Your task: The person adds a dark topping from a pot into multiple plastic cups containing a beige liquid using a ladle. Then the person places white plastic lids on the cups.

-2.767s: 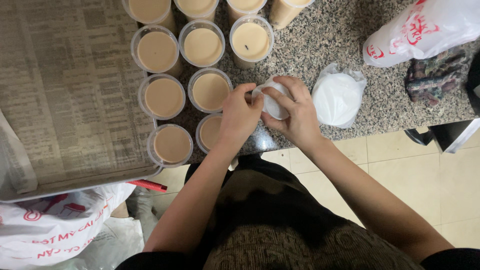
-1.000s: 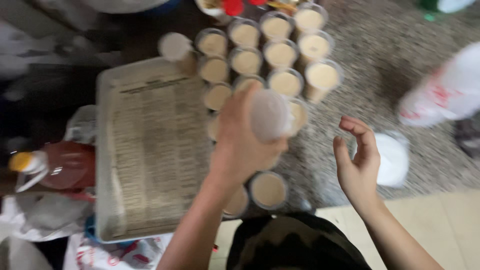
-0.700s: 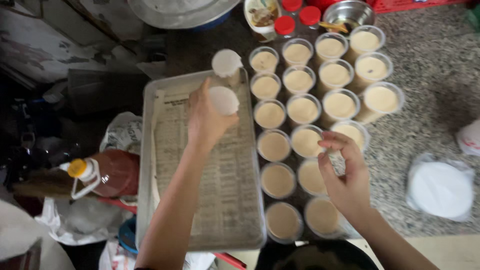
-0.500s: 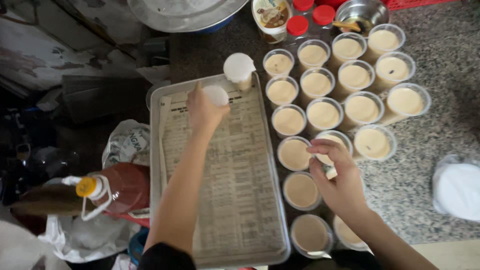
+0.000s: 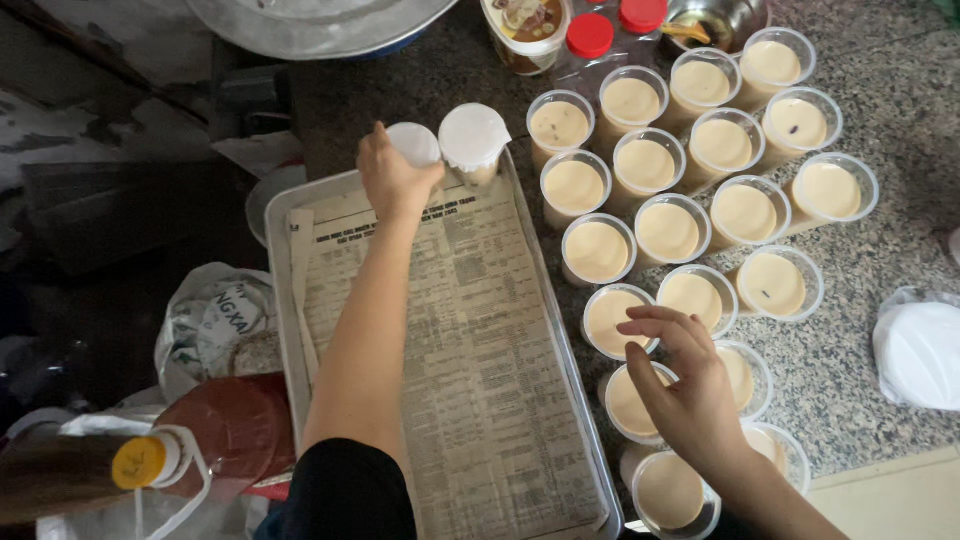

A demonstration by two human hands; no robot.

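Two lidded cups meet at the tray's (image 5: 290, 300) far corner: left hand (image 5: 392, 180), fingers closed around one cup (image 5: 414, 145), should set it upright beside the other cup (image 5: 473, 140); right hand (image 5: 690, 385) hovers open over the unlidded cups (image 5: 668, 230).

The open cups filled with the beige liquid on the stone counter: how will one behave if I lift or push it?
Each open cup looks filled near its rim, so it probably spills if tilted or shoved. Its clear plastic wall seems thin and may flex under a squeeze. Full, it is likely fairly heavy for its size, and packed against its neighbours, a push may jostle them.
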